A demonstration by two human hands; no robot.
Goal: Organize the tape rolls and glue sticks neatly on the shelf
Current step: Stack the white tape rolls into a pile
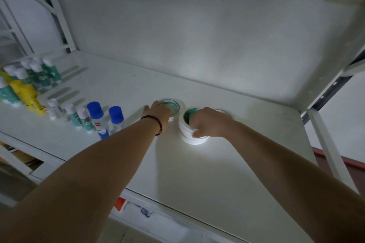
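Both hands at centre frame on the tape. Right hand grips the stack of tape rolls, fingers curled round its near side, core axis upright. Left hand rests spread on the single tape roll lying flat just upper left of the stack, so the left is nearer it. A third roll peeks behind the right hand. Stack looks three or four rolls (edges blur). Glue sticks stand at left frame on the shelf, roughly fifteen, plus two blue-capped bottles.
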